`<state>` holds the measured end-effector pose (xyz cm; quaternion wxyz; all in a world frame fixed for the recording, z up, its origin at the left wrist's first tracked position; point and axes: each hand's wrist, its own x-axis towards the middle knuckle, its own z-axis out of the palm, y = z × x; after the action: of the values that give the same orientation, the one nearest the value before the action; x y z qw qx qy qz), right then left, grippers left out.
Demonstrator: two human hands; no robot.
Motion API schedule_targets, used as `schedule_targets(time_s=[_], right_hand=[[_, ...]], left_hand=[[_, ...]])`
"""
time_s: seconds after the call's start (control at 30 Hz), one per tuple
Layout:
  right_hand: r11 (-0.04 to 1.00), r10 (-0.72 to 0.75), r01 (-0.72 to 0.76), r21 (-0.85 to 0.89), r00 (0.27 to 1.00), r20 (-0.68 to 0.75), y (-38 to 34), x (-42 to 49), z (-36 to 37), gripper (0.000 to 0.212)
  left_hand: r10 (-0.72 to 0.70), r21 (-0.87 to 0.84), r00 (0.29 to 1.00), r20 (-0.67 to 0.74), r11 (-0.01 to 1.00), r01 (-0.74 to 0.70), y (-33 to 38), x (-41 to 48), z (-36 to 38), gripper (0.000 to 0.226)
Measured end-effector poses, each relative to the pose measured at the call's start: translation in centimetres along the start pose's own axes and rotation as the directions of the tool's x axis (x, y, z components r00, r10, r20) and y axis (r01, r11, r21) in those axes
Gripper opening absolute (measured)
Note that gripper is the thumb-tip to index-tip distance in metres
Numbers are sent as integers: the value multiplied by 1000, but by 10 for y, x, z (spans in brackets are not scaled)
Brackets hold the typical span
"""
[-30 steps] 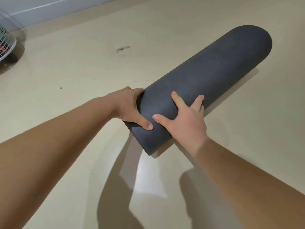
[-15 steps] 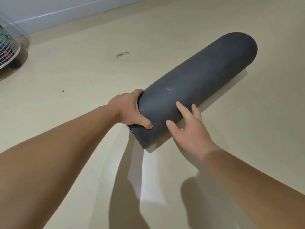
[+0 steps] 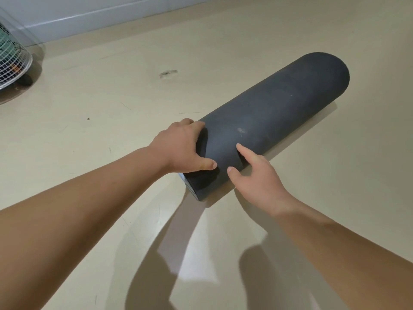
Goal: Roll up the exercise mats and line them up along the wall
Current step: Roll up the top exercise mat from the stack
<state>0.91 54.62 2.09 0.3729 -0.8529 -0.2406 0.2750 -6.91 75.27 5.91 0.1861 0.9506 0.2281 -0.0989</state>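
Observation:
A dark grey exercise mat (image 3: 279, 113), fully rolled into a thick cylinder, lies on the beige floor and runs diagonally from centre to upper right. My left hand (image 3: 181, 148) grips its near end, thumb over the top and fingers round the far side. My right hand (image 3: 257, 175) rests against the near side of the roll just beside the left hand. Its index finger lies straight on the mat, and the other fingers are hidden low along the roll.
A pale wall with a skirting board (image 3: 89, 21) runs along the top left. A white wire-mesh object (image 3: 11, 61) on a dark base stands by it at the far left. A small scuff mark (image 3: 168, 73) shows on the floor beyond the mat.
My right hand slid off the top of the roll down to its near side. The view shifted, so the wall and the wire-mesh object show more. My left hand kept its grip.

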Motion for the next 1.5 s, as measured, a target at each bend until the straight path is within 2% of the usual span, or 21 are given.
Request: schedule_targets(time_s=[0.07,0.13,0.2,0.27,0.37,0.5,0.53,0.6,0.67,0.77,0.87,1.03,1.3,1.4,1.5], right_hand=[[999,32,-32,1,999,-8,1,-2,-1,60],[998,61,-61,-5,998,-32,5,-5,-3,53],[996,84,-84,14,995,-49,10,-8,-5,47],[990,123,-117,81,990,-70,18,-7,-6,45],[946,244,-224,235,968,-59,22,-4,-5,66],[835,336,-352,424,935,114,14,-1,5,101],[807,329,-356,472,934,142,13,-1,7,107],[785,321,-321,530,942,95,16,2,9,113],[848,267,-248,469,963,27,18,-3,7,106],[966,143,-144,216,990,19,22,-11,4,92],[986,111,-110,128,994,2,15,-5,9,92],[995,71,-66,77,996,-60,12,10,28,91],[983,118,-139,-116,978,-171,11,13,58,93],[987,128,-138,-80,985,-112,14,11,47,93],[995,102,-101,25,993,-52,19,7,28,89]], left_hand=[[7,83,1000,10,997,-8,7,-5,3,96],[-51,170,997,59,985,41,12,-6,10,99],[-118,150,988,103,983,102,11,-5,21,111],[-119,110,988,97,988,108,6,-3,27,122],[-124,31,984,129,992,121,-5,3,17,132],[-168,-162,959,230,965,208,-11,12,-2,134],[-159,-202,954,253,956,213,-8,12,-1,134],[-130,-306,945,300,925,224,-1,9,11,123],[-136,-470,933,334,834,290,-7,4,21,106],[-154,-607,929,337,719,339,-26,-1,19,92],[-122,-585,945,304,759,287,-30,-1,12,94],[17,-485,983,181,871,75,-23,4,14,115],[-33,-352,996,83,934,60,-45,7,45,135],[-12,-350,997,82,936,41,-43,6,45,137],[58,-394,996,70,919,-26,-36,2,35,123]])
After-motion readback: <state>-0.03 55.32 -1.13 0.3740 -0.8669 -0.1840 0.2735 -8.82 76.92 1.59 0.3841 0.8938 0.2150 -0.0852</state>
